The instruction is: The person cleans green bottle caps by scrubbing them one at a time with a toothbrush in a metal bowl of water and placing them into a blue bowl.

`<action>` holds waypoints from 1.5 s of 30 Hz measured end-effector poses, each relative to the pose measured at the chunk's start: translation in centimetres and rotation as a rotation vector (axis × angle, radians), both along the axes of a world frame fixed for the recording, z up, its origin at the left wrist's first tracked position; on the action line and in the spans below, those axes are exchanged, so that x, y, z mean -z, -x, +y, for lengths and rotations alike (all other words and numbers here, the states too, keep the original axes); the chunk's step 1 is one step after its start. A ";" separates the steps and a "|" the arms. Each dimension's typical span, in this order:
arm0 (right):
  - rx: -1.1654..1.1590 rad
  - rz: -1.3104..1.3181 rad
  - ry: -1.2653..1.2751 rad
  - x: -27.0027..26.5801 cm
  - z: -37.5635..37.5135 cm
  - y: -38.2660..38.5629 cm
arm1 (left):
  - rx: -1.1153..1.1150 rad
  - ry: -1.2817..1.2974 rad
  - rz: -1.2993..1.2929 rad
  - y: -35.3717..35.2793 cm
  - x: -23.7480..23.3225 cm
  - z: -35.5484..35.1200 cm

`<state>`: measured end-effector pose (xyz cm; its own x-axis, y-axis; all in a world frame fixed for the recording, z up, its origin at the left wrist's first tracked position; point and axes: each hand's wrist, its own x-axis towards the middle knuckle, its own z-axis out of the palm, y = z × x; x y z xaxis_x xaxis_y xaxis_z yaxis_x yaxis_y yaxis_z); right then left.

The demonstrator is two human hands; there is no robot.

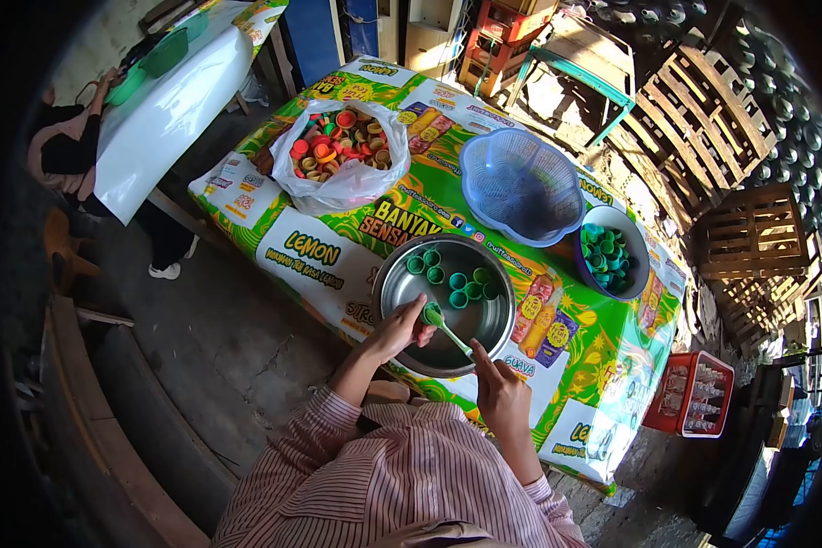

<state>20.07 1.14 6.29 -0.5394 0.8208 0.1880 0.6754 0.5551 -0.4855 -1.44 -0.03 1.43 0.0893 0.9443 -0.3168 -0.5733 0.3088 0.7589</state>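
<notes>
My left hand (400,331) is closed on a green bottle cap (430,312), held over the near left side of a steel basin (507,340). My right hand (501,384) grips a slim light-green tool (454,339) that looks like a toothbrush. The tool's far end meets the cap, and its head is partly hidden there. Several loose green caps (458,299) lie in the basin, most of them with the hollow side up.
Behind the basin stands a blue plastic colander (484,203), with a bowl (637,285) of green caps to its right. A white plastic bag (342,190) of mixed caps sits at the back left. Beyond are a red crate (723,376), wooden pallets (699,100) and another person (73,146).
</notes>
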 end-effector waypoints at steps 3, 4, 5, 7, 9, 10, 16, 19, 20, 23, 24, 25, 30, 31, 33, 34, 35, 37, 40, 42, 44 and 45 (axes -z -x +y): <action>0.019 -0.033 0.021 -0.9 0.0 0.0 | 0.029 0.033 -0.010 0.0 -0.8 0.1; 0.053 -0.053 0.054 -1.2 0.1 0.0 | 0.033 0.052 -0.028 -0.1 -0.9 0.1; 0.050 -0.038 0.039 -1.1 0.0 0.0 | 0.036 0.051 -0.028 0.0 -0.7 0.2; 0.026 -0.055 0.038 -0.7 -0.1 0.0 | 0.060 0.018 -0.047 0.2 -0.2 0.3; 0.006 -0.078 0.065 -0.6 0.1 0.0 | 0.026 -0.019 -0.020 0.0 -0.3 0.4; 0.007 -0.080 0.063 -0.5 0.0 -0.1 | -0.013 -0.051 0.003 -0.2 -0.4 0.3; 0.032 0.222 0.279 0.1 0.1 0.3 | 0.062 -0.205 0.119 -0.2 -1.4 0.3; 0.006 0.274 0.364 0.1 0.1 0.3 | 0.063 -0.221 0.225 0.4 -0.4 0.6; -0.008 0.289 0.405 0.2 -0.1 0.2 | 0.059 -0.216 0.309 0.5 -0.1 0.5; -0.049 0.244 0.293 0.3 0.0 0.2 | 0.012 -0.215 0.275 0.3 0.0 0.3; -0.050 0.243 0.295 0.2 0.3 0.1 | -0.019 -0.193 0.205 0.3 0.2 0.3; -0.012 0.137 0.234 0.0 0.6 0.1 | -0.022 -0.175 0.169 0.1 0.4 0.3; -0.029 -0.058 0.090 -0.9 0.3 0.6 | -0.037 -0.116 0.160 0.1 0.2 0.2; -0.027 -0.057 0.042 -0.2 0.6 0.4 | -0.008 -0.094 0.210 0.3 0.1 0.1; -0.008 -0.067 0.025 -0.6 0.9 0.4 | -0.009 -0.094 0.197 0.3 0.1 0.0; 0.016 -0.076 0.006 -0.8 1.0 0.5 | -0.005 -0.097 0.183 0.3 0.1 0.1; 0.024 -0.059 0.002 -0.9 1.0 0.5 | -0.009 -0.097 0.185 0.4 0.1 -0.2; -0.032 -0.062 -0.026 -0.6 0.6 0.5 | -0.021 -0.093 0.195 0.6 0.1 -0.1; -0.092 -0.047 -0.065 -0.4 1.4 0.7 | 0.010 0.020 0.190 1.2 -0.3 0.2; -0.040 -0.083 -0.066 -0.7 2.0 0.6 | 0.029 0.013 0.187 1.5 -0.4 0.3; -0.039 -0.066 -0.067 -0.6 2.0 0.5 | 0.053 0.017 0.171 1.5 -0.4 0.3; -0.077 -0.082 -0.076 -0.5 1.9 0.5 | 0.048 0.045 0.149 1.5 -0.4 0.4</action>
